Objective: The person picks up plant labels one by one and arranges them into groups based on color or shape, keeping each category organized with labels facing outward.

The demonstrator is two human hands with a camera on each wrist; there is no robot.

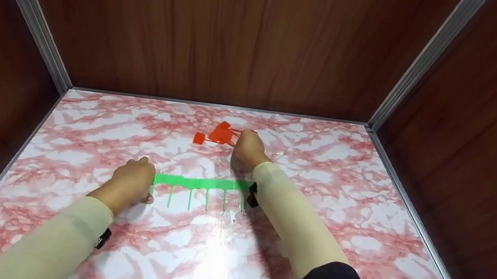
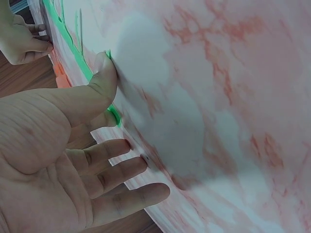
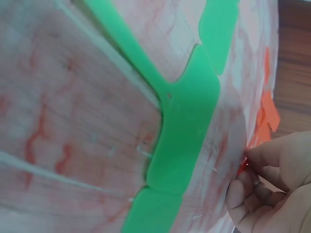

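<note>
Several green plastic tags with long thin tails (image 1: pixel 199 183) lie side by side in a row, tails pointing toward me. My left hand (image 1: pixel 134 178) is at the row's left end. In the left wrist view its thumb and index finger (image 2: pixel 108 119) touch the end green tag (image 2: pixel 115 112) from two sides, while the other fingers stay extended. Beyond the row, my right hand (image 1: pixel 250 148) pinches a red-orange tag by its thin part between thumb and fingertips. A small pile of red-orange tags (image 1: pixel 221 134) lies just left of that hand, partly overlapping.
The table top (image 1: pixel 350 235) has a red and white marbled surface. Brown wood-grain panels (image 1: pixel 222 38) stand at the back and both sides, with metal strips (image 1: pixel 421 61) at the corners. A bright light reflection lies on the front middle of the table.
</note>
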